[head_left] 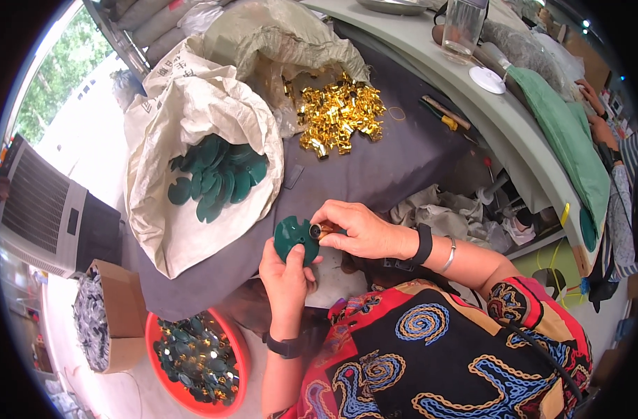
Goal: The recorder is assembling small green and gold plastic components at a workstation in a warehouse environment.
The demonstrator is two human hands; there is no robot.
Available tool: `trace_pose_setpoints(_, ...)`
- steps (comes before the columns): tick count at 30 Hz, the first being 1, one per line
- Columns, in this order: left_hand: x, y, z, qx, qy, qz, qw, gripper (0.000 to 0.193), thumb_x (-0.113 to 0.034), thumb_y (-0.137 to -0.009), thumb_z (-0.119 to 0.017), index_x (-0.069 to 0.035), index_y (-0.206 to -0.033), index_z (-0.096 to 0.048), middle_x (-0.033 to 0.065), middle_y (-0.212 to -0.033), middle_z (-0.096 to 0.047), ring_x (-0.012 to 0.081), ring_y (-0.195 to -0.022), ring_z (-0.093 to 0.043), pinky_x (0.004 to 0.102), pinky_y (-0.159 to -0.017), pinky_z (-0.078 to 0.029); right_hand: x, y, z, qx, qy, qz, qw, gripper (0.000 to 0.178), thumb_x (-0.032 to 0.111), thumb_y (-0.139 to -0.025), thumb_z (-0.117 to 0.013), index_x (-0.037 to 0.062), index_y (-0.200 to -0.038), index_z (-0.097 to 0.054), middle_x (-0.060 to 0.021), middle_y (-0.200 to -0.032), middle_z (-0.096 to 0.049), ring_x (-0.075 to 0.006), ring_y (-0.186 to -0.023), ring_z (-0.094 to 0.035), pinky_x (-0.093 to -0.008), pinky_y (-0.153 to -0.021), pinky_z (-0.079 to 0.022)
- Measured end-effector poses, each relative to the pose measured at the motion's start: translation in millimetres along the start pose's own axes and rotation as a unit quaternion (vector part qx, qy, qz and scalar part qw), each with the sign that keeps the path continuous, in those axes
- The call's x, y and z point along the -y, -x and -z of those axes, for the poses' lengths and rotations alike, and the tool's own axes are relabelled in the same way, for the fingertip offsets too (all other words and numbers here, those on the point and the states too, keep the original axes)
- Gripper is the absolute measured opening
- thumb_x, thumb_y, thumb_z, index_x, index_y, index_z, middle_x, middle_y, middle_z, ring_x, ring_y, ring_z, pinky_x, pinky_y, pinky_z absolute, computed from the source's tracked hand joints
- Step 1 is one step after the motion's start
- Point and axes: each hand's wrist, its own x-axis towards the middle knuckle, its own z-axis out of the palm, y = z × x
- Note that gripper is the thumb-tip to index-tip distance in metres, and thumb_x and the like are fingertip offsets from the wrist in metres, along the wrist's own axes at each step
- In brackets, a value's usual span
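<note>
My left hand [284,283] grips a dark green plastic disc [288,234] with notches in its rim, the thumb pressed on its face. At the right edge of that disc, my right hand [361,232] pinches a small gold cylindrical piece with a dark round end [316,230]. The piece meets or nearly meets the rim; I cannot tell whether it is fitted into a notch. Beyond my hands, a white woven sack [151,209] lies with its mouth rolled back over many similar green discs [225,178]. To its right is a heap of shiny gold pieces [340,112], spilling from another sack [263,38].
A red tub [242,380] of mixed green and gold parts sits at lower left, beside a cardboard box [123,307] and a grey air cooler [43,206]. A yellow-handled tool [448,122] lies near the curved white counter [403,35]. Another person's hands [598,119] are at a green cloth, far right.
</note>
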Motion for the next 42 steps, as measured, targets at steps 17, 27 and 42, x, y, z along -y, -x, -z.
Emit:
trace_pose_setpoints(17, 23.6, 10.4, -7.7, -0.048, -0.196, -0.128, 0.971, 0.013, 0.001, -0.084, -0.055, 0.004, -0.097, -0.055, 0.0145, -0.071, -0.064, 0.0247, -0.061, -0.067, 0.0337, -0.056, -0.051, 7.5, 4.4, -10.1, 0.046, 0.207, 0.118, 0.97, 0.019, 0.006, -0.077, -0.065, 0.0003, -0.094, -0.058, -0.0143, -0.086, -0.052, -0.0343, -0.069, -0.06, -0.0427, -0.058, -0.05)
trace_pose_setpoints(27, 18.0, 22.0, -14.4, -0.015, -0.443, -0.281, 0.851, 0.023, 0.005, -0.076, -0.054, 0.006, -0.099, -0.05, 0.02, -0.062, -0.057, 0.039, -0.058, -0.059, 0.0442, -0.052, -0.045, 8.4, -4.6, -3.3, 0.112, 0.288, 0.107, 0.945, 0.028, 0.005, -0.072, -0.068, -0.0023, -0.096, -0.058, -0.0134, -0.078, -0.052, -0.0322, -0.063, -0.058, -0.0401, -0.056, -0.048)
trace_pose_setpoints(42, 2.7, 15.0, 63.1, -0.155, -0.005, -0.079, 0.985, 0.022, 0.0, -0.087, -0.049, 0.002, -0.109, -0.054, 0.0097, -0.091, -0.064, 0.0195, -0.066, -0.068, 0.0203, -0.041, -0.042, -20.5, -21.3, 13.8, -0.04, 0.083, -0.061, 0.994, 0.036, 0.03, -0.076, -0.072, -0.0024, -0.086, -0.061, -0.0166, -0.078, -0.064, -0.029, -0.072, -0.064, -0.0394, -0.066, -0.051)
